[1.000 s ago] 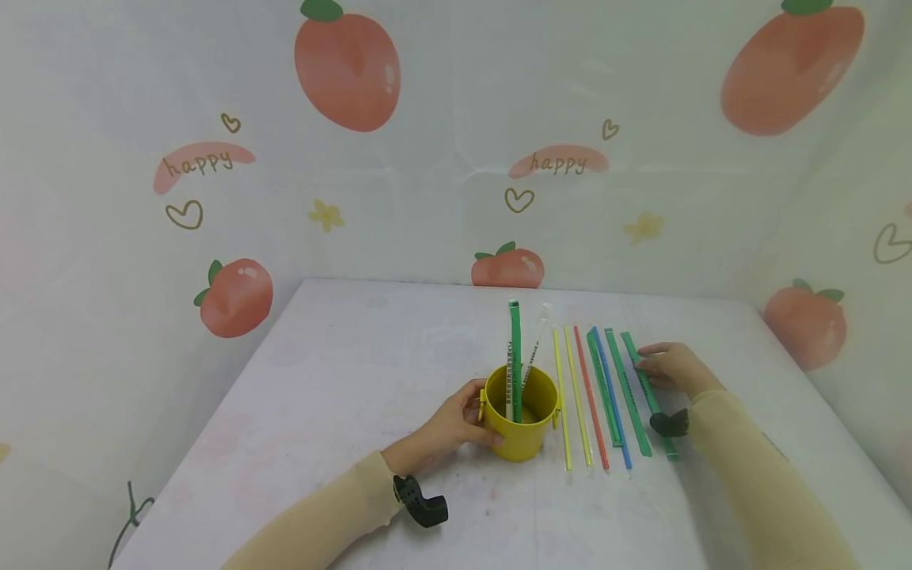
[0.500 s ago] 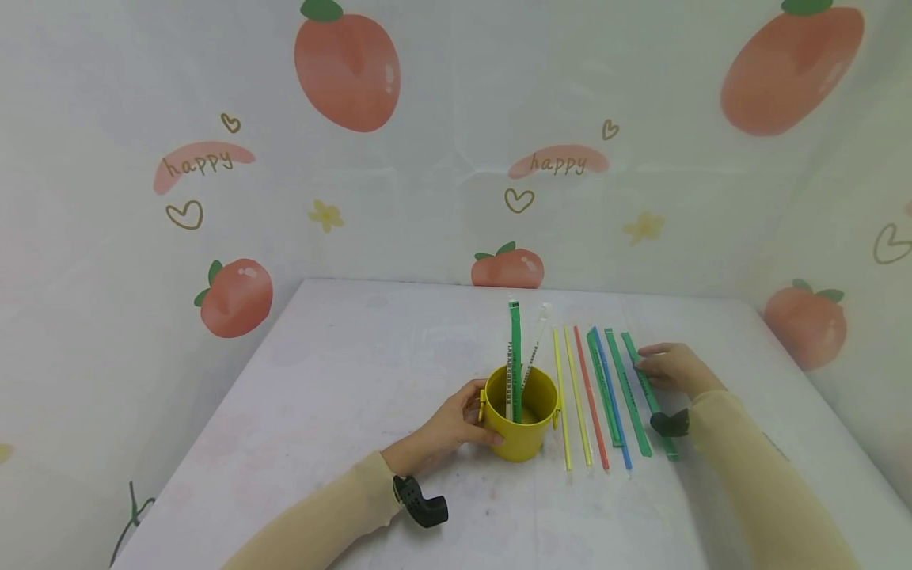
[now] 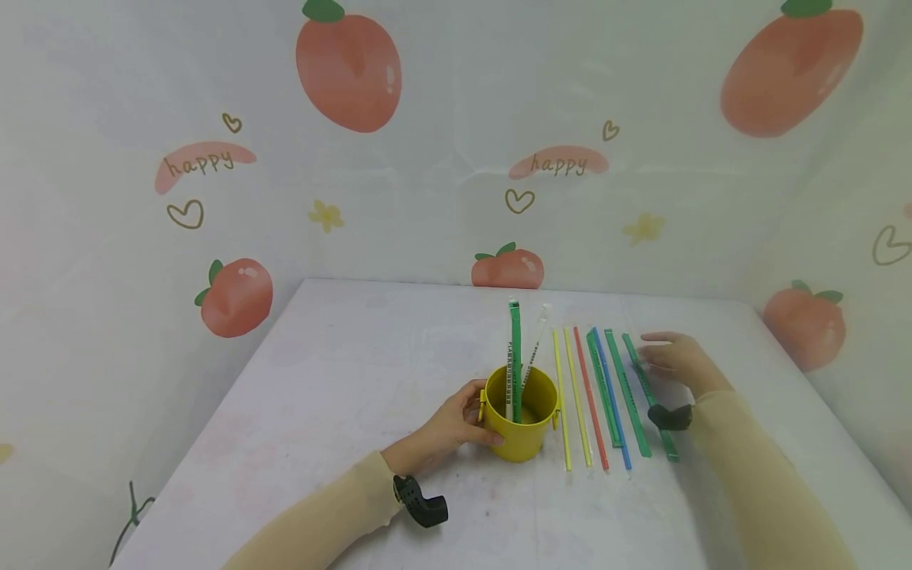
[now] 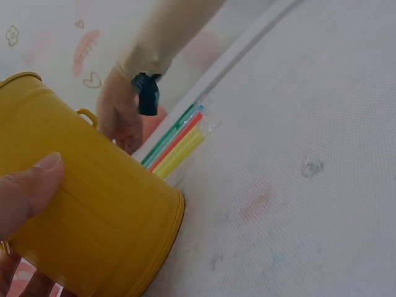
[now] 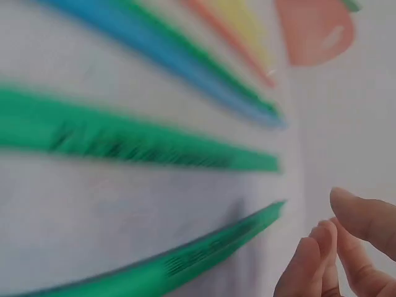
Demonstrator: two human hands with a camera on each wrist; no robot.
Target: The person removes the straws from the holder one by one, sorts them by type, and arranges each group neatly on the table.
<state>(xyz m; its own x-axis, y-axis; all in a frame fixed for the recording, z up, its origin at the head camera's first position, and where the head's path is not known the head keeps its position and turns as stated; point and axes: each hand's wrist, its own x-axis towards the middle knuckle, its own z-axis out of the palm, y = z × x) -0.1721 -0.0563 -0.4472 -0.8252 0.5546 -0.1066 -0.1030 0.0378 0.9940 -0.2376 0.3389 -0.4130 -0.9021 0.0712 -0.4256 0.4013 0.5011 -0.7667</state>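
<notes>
My left hand [image 3: 449,423] grips a yellow bucket [image 3: 518,445] from its left side, thumb along the front wall in the left wrist view. Inside lean a green-wrapped straw [image 3: 516,348] and a couple of white printed straws [image 3: 509,384]. At the right, my right hand [image 3: 682,364] hovers beside the far end of the outermost green straw [image 3: 645,384]. Its thumb [image 5: 362,216] and fingers are apart in the right wrist view, with nothing between them. That straw's tip lies just left of the fingers.
Between bucket and right hand lies a row of wrapped straws: two yellow [image 3: 579,396], one red [image 3: 590,396], one blue [image 3: 612,392] and more green [image 3: 627,392]. They rest on a white-covered table [image 3: 342,356]. A fruit-printed curtain [image 3: 427,174] hangs behind.
My right hand has lifted slightly off the outermost green straw and its fingers have spread. The left hand and bucket have stayed put.
</notes>
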